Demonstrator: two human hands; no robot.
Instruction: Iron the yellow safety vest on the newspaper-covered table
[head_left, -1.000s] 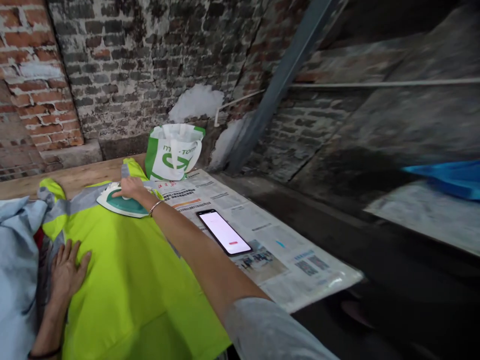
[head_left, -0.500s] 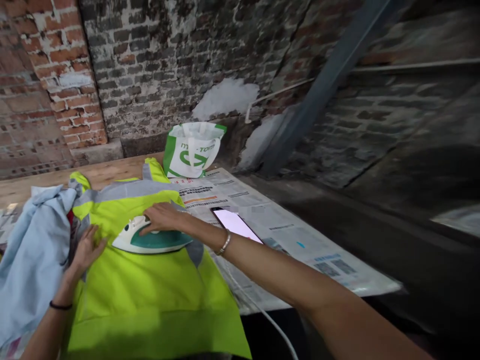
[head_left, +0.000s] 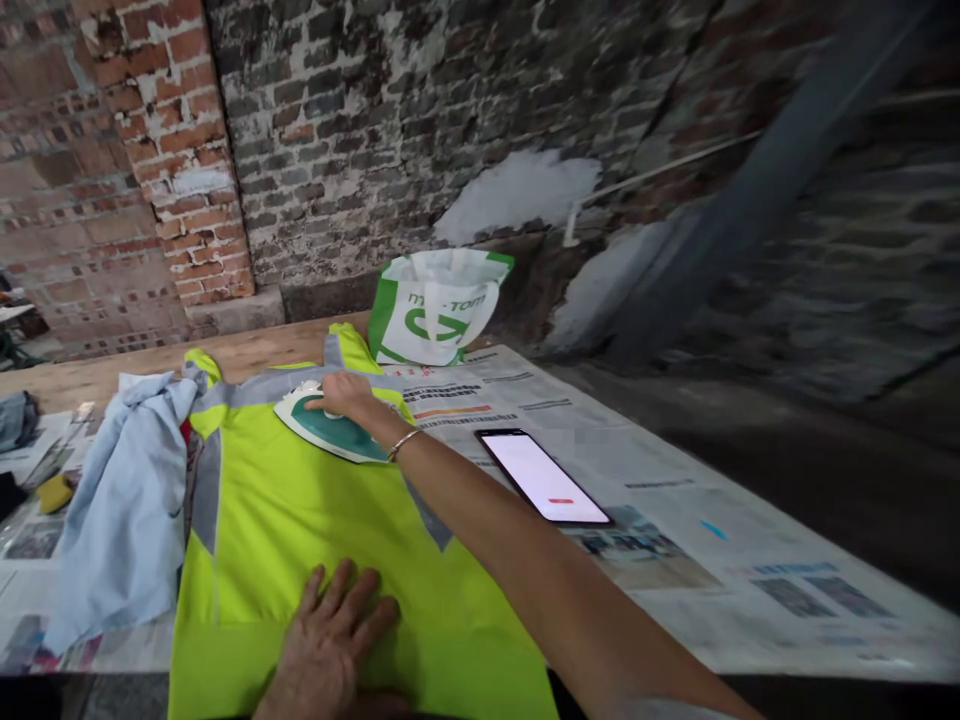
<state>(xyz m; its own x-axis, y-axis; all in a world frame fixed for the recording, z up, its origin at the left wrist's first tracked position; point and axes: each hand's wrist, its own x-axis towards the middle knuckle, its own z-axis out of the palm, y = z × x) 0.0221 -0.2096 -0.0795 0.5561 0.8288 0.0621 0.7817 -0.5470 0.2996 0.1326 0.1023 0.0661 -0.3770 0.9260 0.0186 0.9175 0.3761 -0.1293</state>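
Observation:
A neon yellow hi-vis shirt [head_left: 300,530] with grey bands lies spread over the newspaper-covered table, its lower part hanging at the near edge. My right hand [head_left: 346,394] is closed round the handle of a white and green clothes iron [head_left: 330,432], which rests on the upper part of the shirt, its tip pointing up and left. Low on the shirt, near the table's front edge, my left hand [head_left: 326,640] lies flat with its fingers spread. My right forearm crosses over the shirt's right side.
A phone [head_left: 544,476] with a lit screen lies right of the shirt on newspaper [head_left: 675,480]. Behind stands a white and green bag [head_left: 439,310]. Light blue cloth [head_left: 124,510] lies on the left, with a yellow object [head_left: 54,493] beyond it. A brick wall [head_left: 360,130] rises behind.
My left hand has gone from the shirt's left edge down to its lower middle. The iron has moved farther up the shirt and turned its tip more upward. The view has swung left.

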